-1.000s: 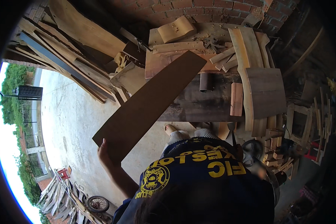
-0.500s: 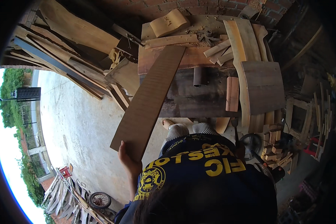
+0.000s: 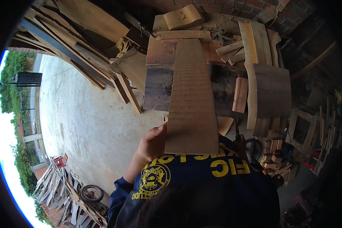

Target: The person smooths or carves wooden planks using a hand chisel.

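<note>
Swinging round from its earlier slant, the long plank point(image 3: 192, 95) now runs straight away from us, its far end over the dark workbench point(image 3: 155, 87) and its near end at our chest. Our left hand point(image 3: 152, 142) grips the near left corner, fingers curled about the edge and thumb on top, wrist bent back and the blue sleeve point(image 3: 119, 190) coming in from the lower left. Our right hand point(image 3: 240, 142) is mostly hidden behind the board and our shirt; only a sliver shows near a dark cable point(image 3: 237, 129), so we cannot tell whether it is closed on anything. To do this well, we judge it best to keep the plank level and square to the bench, steady the near end from both sides if we can, and lower it flat so it does not knock the small reddish block point(image 3: 240, 95) just to its right or the curved board point(image 3: 271, 95) beyond. Loose offcuts point(image 3: 231, 51) lie near the far end, so we should watch that the tip clears them. Leaning planks point(image 3: 64, 45) stand well apart to the left.
</note>
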A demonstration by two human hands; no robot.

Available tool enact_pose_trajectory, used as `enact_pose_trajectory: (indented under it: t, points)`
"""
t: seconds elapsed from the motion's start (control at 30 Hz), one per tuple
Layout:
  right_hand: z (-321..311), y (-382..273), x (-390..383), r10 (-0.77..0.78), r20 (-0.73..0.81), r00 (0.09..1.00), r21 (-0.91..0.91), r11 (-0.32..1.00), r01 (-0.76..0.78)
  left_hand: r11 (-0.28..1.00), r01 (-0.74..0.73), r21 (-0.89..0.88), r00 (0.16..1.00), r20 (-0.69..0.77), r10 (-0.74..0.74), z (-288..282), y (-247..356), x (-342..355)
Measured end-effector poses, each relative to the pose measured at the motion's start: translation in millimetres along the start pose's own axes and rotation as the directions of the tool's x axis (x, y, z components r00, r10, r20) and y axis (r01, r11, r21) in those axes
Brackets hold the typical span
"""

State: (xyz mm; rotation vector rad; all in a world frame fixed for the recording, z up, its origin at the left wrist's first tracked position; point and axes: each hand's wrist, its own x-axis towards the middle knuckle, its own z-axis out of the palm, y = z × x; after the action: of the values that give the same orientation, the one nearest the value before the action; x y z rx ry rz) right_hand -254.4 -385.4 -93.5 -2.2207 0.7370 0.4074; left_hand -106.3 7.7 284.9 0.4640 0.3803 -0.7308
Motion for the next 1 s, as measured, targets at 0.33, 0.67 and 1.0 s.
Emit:
enact_pose_trajectory:
  t: [0.33,0.67,1.0]
  points:
    - [51.5,65.0,-83.6,-0.033,-0.384,0.923,-0.024,0.999,0.026,0.926,0.072,0.370,0.973,-0.229,0.016,2.0,11.4,16.7]
    - [94.0,47.0,-179.4,0.157,-0.466,0.871,0.115,0.986,-0.117,0.692,0.186,0.698,0.969,-0.248,-0.010,-68.6,7.7,20.6]
    - [29.9,-159.0,-230.4,0.239,0.000,0.971,0.421,0.881,-0.217,0.654,0.392,0.647,0.918,-0.324,-0.229,-216.2,-66.3,89.1]
